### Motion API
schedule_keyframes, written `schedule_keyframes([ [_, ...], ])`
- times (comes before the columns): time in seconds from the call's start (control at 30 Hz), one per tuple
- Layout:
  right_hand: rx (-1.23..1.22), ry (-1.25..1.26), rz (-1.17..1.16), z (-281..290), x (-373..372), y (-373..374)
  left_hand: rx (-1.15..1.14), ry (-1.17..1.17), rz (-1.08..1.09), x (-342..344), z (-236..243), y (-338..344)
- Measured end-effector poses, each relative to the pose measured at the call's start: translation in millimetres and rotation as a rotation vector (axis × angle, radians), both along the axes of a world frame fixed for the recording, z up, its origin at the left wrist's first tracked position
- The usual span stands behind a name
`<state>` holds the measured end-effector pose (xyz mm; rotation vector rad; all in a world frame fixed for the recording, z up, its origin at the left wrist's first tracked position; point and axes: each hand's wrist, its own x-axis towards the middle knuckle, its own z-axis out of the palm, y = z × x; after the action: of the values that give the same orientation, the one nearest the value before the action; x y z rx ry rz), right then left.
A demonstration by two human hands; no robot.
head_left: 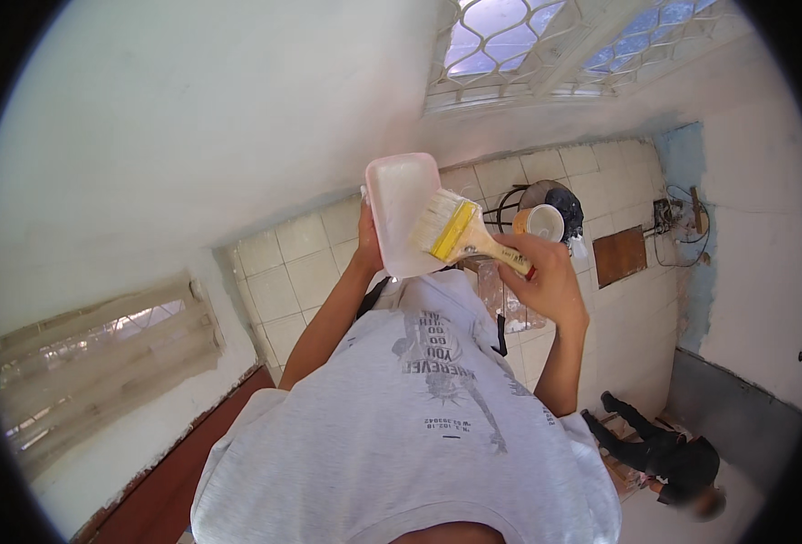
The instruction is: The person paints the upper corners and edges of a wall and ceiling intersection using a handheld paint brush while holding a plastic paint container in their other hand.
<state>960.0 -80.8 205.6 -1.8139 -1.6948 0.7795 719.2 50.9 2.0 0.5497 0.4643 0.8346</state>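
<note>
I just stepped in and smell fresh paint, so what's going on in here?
A person in a grey printed T-shirt is holding a pale rectangular tray up in the left hand. The right hand grips a wide brush by its handle, with the bristles resting against the tray. Far below is a tiled floor with a white bucket, and another person in dark clothes crouches near the wall.

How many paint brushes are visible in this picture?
1. The paint brush is in the right hand, its bristles over the white tray held by the left hand. Others may be hidden.
</note>
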Motion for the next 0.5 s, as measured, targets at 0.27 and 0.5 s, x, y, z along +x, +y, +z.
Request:
schedule_keyframes([
  [0.27, 0.064, -0.211, 0.263, 35.9, -20.2, 50.1, -0.159, -0.178, -0.062, 5.5, 13.8, 1.5],
  [0.5, -0.031, -0.175, 0.310, 9.4, -40.1, 85.1, -0.091, -0.028, -0.061, -0.6, -2.0, 4.3],
])
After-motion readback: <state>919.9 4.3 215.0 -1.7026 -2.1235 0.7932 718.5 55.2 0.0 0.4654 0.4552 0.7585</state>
